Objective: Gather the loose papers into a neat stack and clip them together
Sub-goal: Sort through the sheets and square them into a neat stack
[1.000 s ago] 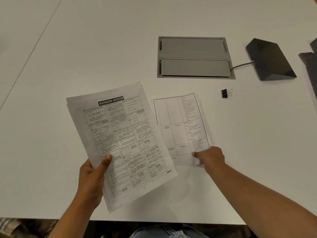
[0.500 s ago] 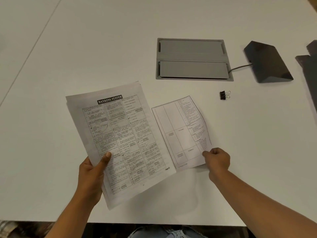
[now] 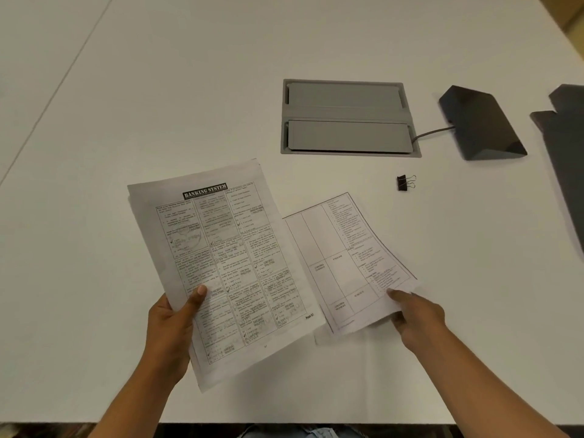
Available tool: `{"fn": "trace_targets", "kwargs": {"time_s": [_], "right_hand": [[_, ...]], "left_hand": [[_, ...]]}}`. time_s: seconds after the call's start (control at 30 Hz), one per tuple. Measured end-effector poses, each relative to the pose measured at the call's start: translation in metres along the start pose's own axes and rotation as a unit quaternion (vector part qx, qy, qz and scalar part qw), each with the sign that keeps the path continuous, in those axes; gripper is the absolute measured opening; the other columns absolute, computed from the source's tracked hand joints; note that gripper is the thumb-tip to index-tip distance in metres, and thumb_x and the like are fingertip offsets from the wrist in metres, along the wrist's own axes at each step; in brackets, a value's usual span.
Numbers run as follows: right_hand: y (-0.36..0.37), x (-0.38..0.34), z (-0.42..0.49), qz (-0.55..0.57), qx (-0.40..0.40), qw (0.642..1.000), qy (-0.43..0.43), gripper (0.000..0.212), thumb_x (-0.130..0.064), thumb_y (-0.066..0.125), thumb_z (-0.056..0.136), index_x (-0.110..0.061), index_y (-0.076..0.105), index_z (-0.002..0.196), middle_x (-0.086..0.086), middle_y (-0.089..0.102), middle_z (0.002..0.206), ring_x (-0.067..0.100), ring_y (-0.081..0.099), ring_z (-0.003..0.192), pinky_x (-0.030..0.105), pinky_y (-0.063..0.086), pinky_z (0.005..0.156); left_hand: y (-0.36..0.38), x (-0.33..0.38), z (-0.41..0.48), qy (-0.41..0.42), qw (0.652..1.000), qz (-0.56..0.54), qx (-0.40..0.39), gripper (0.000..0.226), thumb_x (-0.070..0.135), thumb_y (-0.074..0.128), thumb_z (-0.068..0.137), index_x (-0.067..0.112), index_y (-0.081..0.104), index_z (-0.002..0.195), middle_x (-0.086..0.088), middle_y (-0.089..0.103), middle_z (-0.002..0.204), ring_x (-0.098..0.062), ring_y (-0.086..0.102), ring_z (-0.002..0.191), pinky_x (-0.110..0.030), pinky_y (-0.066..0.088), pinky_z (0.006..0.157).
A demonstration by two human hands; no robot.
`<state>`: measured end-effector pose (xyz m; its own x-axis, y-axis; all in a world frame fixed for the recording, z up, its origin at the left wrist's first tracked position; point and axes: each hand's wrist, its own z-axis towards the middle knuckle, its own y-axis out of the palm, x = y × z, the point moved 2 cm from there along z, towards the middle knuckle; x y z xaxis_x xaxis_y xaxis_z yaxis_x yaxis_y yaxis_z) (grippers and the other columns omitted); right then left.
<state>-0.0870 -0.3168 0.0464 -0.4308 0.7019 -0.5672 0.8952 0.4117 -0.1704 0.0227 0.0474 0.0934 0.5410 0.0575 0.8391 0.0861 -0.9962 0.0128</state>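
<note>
Papers: "Banking System" sheets [image 3: 221,263] gripped by left hand [image 3: 170,327]; table-printed sheet [image 3: 347,263] pinched at its corner by right hand [image 3: 417,317]; binder clip [image 3: 406,183] lies apart.

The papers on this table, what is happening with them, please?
A person is gathering loose sheets. The left hand holds up the Banking System papers, thumb on top. The right hand pinches the corner of a table-printed sheet, lifting it off the white table. The black binder clip lies unused beyond the sheets, so nothing is clipped yet.
</note>
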Motion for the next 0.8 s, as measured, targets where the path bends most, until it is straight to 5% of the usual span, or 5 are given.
{"fn": "trace_targets", "kwargs": {"time_s": [0.13, 0.37, 0.57, 0.7, 0.8], "right_hand": [[-0.008, -0.002, -0.004, -0.092, -0.020, 0.993, -0.067, 0.011, 0.002, 0.067, 0.086, -0.006, 0.067, 0.093, 0.012, 0.068, 0.101, 0.027, 0.063, 0.087, 0.032, 0.054, 0.061], [-0.033, -0.022, -0.016, -0.021, -0.064, 0.986, -0.150, 0.018, -0.001, 0.057, 0.095, -0.016, 0.066, 0.097, 0.004, 0.069, 0.102, 0.019, 0.065, 0.084, 0.022, 0.057, 0.059], [-0.055, -0.038, -0.038, 0.087, -0.102, 0.977, -0.168, 0.032, -0.008, 0.051, 0.099, -0.002, 0.056, 0.130, 0.008, 0.067, 0.119, 0.020, 0.068, 0.095, 0.020, 0.059, 0.062], [-0.047, -0.034, -0.061, 0.096, -0.144, 0.970, -0.172, 0.025, -0.015, 0.050, 0.099, -0.009, 0.060, 0.122, 0.002, 0.072, 0.111, 0.011, 0.074, 0.079, 0.021, 0.058, 0.059], [-0.031, -0.022, -0.077, 0.057, -0.173, 0.966, -0.184, 0.019, -0.017, 0.048, 0.101, -0.019, 0.064, 0.111, 0.000, 0.073, 0.109, 0.018, 0.069, 0.088, 0.024, 0.058, 0.058]], "left_hand": [[0.000, 0.001, 0.004, 0.002, 1.000, 0.000, 0.003, 0.025, 0.016, 0.065, 0.090, 0.021, 0.068, 0.115, -0.005, 0.075, 0.113, -0.035, 0.070, 0.103, -0.057, 0.054, 0.090], [-0.007, 0.006, 0.010, 0.009, 1.000, -0.005, 0.005, 0.028, 0.016, 0.066, 0.091, 0.020, 0.067, 0.118, -0.009, 0.074, 0.117, -0.035, 0.069, 0.106, -0.056, 0.052, 0.094], [0.001, 0.005, 0.011, 0.004, 1.000, -0.005, 0.004, 0.020, 0.016, 0.065, 0.092, 0.022, 0.068, 0.110, -0.009, 0.074, 0.113, -0.033, 0.070, 0.102, -0.049, 0.055, 0.088], [0.022, 0.002, 0.004, -0.013, 1.000, -0.012, -0.024, 0.023, 0.015, 0.066, 0.091, 0.015, 0.069, 0.114, -0.011, 0.077, 0.109, -0.033, 0.074, 0.098, -0.048, 0.058, 0.084], [0.046, 0.003, -0.006, -0.023, 0.998, -0.019, -0.061, 0.023, 0.014, 0.066, 0.090, 0.012, 0.069, 0.113, -0.012, 0.078, 0.106, -0.032, 0.075, 0.096, -0.047, 0.060, 0.083]]}}
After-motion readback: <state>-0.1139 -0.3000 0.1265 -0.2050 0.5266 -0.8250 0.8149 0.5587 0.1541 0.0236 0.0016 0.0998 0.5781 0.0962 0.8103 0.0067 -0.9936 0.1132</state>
